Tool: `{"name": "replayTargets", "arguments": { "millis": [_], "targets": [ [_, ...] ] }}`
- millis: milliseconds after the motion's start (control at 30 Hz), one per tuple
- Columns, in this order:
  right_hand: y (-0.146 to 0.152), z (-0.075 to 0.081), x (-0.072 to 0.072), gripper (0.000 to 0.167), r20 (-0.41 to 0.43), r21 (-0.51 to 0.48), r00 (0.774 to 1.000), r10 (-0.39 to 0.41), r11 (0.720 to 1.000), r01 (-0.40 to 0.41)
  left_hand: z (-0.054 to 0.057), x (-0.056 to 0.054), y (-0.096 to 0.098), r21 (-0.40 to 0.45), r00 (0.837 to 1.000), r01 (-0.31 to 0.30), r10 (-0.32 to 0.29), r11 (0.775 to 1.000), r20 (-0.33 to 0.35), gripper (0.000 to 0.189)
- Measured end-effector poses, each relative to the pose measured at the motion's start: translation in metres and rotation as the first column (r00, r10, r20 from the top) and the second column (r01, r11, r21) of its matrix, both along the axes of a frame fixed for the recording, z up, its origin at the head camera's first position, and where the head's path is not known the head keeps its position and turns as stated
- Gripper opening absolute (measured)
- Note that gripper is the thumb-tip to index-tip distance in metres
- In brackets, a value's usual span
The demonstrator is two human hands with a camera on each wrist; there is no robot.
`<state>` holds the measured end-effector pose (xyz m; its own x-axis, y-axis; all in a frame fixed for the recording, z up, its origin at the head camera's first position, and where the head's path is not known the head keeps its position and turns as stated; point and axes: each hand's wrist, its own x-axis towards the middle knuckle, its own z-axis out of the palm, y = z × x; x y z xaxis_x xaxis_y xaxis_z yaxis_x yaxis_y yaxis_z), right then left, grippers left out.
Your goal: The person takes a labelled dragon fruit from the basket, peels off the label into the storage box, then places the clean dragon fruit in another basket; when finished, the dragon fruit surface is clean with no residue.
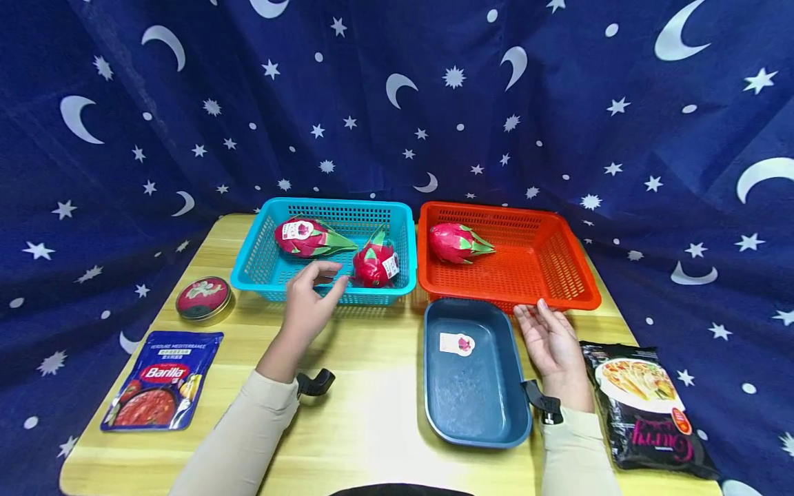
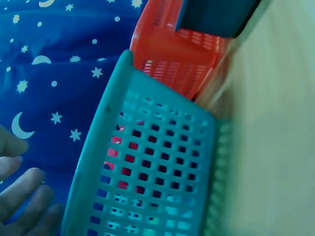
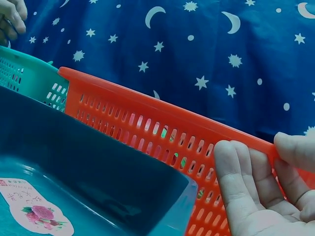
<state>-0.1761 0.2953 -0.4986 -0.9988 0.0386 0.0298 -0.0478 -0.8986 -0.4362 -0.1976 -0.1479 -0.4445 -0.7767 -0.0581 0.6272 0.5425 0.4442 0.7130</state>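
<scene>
Above the front rim of the turquoise basket [image 1: 248,265], my left hand [image 1: 313,300] is relaxed, with a gap between thumb and fingers and nothing in it. Two dragon fruits with labels lie in that basket: one [image 1: 300,240] at the back left, another [image 1: 372,267] at the right, near my left thumb. My right hand [image 1: 555,344] pinches the front rim of the red basket [image 3: 147,108], thumb on the rim and fingers against the outer wall. A third dragon fruit [image 1: 455,243] lies in the red basket's left part.
A blue-grey tray [image 1: 477,406] with a loose-looking dragon fruit label [image 1: 457,344] stands before the red basket. At left are a round tin [image 1: 205,301] and a Barilla sauce pouch [image 1: 163,380]. A black curry noodle packet [image 1: 645,406] lies at the right edge.
</scene>
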Motion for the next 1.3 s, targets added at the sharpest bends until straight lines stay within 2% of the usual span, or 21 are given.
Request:
{"name": "replayTargets", "arguments": {
  "millis": [67, 133, 200, 233, 267, 300, 367, 433, 500, 567, 633, 700, 733, 800, 867, 1000, 1067, 1133, 1233, 1267, 1300],
  "targets": [
    [-0.001, -0.001, 0.000, 0.016, -0.007, 0.000, 1.000, 0.000, 1.000, 0.000, -0.006, 0.008, -0.001, 0.060, 0.996, -0.053, 0.057, 0.997, -0.067, 0.016],
    [-0.001, -0.001, 0.001, 0.014, -0.004, 0.011, 1.000, -0.007, 1.000, 0.007, -0.011, 0.015, -0.002, 0.153, 0.985, -0.121, 0.137, 0.981, -0.101, 0.014],
    [-0.001, 0.000, 0.001, 0.012, 0.004, 0.005, 1.000, -0.012, 1.000, 0.012, -0.016, 0.022, -0.002, 0.268, 0.971, -0.200, 0.228, 0.942, -0.077, 0.013],
    [-0.002, 0.001, 0.001, 0.012, 0.010, 0.007, 1.000, -0.017, 1.000, 0.017, -0.016, 0.027, -0.002, 0.335, 0.964, -0.233, 0.262, 0.913, -0.044, 0.013],
    [-0.002, 0.002, 0.001, 0.012, 0.017, 0.008, 1.000, -0.021, 1.000, 0.021, -0.019, 0.029, -0.002, 0.413, 0.959, -0.256, 0.284, 0.874, -0.007, 0.014],
    [-0.002, 0.002, 0.001, 0.012, 0.024, 0.008, 0.999, -0.024, 1.000, 0.023, -0.023, 0.031, -0.003, 0.494, 0.955, -0.276, 0.295, 0.825, 0.041, 0.016],
    [-0.002, 0.004, 0.000, 0.013, 0.030, -0.005, 0.999, -0.020, 1.000, 0.020, -0.028, 0.032, -0.004, 0.651, 0.950, -0.304, 0.273, 0.696, 0.151, 0.023],
    [-0.002, 0.004, 0.000, 0.013, 0.034, -0.004, 0.999, -0.023, 1.000, 0.023, -0.033, 0.031, -0.006, 0.786, 0.955, -0.295, 0.186, 0.544, 0.230, 0.029],
    [-0.001, 0.004, 0.001, 0.012, 0.035, -0.008, 0.999, -0.019, 1.000, 0.020, -0.038, 0.027, -0.010, 0.879, 0.962, -0.266, 0.055, 0.396, 0.266, 0.029],
    [0.000, 0.002, 0.001, 0.010, 0.036, -0.011, 0.999, -0.021, 1.000, 0.021, -0.037, 0.026, -0.012, 0.938, 0.962, -0.227, -0.090, 0.263, 0.258, 0.026],
    [0.000, 0.002, 0.001, 0.010, 0.040, -0.007, 0.999, -0.025, 1.000, 0.025, -0.037, 0.024, -0.014, 0.970, 0.955, -0.194, -0.199, 0.146, 0.221, 0.022],
    [0.001, 0.001, 0.001, 0.012, 0.040, -0.001, 0.999, -0.025, 1.000, 0.025, -0.036, 0.022, -0.016, 0.983, 0.947, -0.177, -0.266, 0.044, 0.182, 0.022],
    [0.001, 0.001, 0.002, 0.013, 0.039, -0.001, 0.999, -0.025, 1.000, 0.025, -0.036, 0.021, -0.016, 0.985, 0.945, -0.173, -0.282, 0.006, 0.168, 0.022],
    [0.000, 0.002, 0.002, 0.016, 0.035, 0.018, 0.999, -0.029, 0.999, 0.029, -0.036, 0.019, -0.017, 0.984, 0.944, -0.170, -0.296, -0.044, 0.150, 0.021],
    [-0.001, 0.003, 0.001, 0.014, 0.024, 0.049, 0.999, -0.026, 0.998, 0.025, -0.038, 0.018, -0.019, 0.983, 0.945, -0.163, -0.300, -0.082, 0.131, 0.020],
    [0.001, 0.008, 0.004, 0.014, 0.018, 0.181, 0.999, -0.033, 0.983, 0.029, -0.042, 0.015, -0.022, 0.983, 0.952, -0.137, -0.290, -0.118, 0.098, 0.014],
    [0.004, 0.013, 0.009, 0.015, 0.027, 0.271, 0.998, -0.049, 0.962, 0.040, -0.045, 0.013, -0.023, 0.985, 0.954, -0.124, -0.289, -0.121, 0.084, 0.012],
    [0.009, 0.018, 0.017, 0.015, 0.045, 0.367, 0.996, -0.075, 0.929, 0.053, -0.046, 0.012, -0.023, 0.987, 0.955, -0.116, -0.287, -0.112, 0.079, 0.013],
    [0.013, 0.026, 0.029, 0.011, 0.063, 0.505, 0.989, -0.134, 0.859, 0.085, -0.048, 0.011, -0.022, 0.989, 0.956, -0.112, -0.282, -0.095, 0.081, 0.014],
    [0.012, 0.029, 0.032, 0.010, 0.064, 0.544, 0.986, -0.156, 0.834, 0.096, -0.048, 0.011, -0.021, 0.990, 0.956, -0.113, -0.279, -0.083, 0.086, 0.015],
    [0.011, 0.033, 0.034, 0.009, 0.058, 0.592, 0.983, -0.173, 0.799, 0.105, -0.048, 0.010, -0.020, 0.991, 0.957, -0.113, -0.276, -0.076, 0.088, 0.015]
  ]
}}
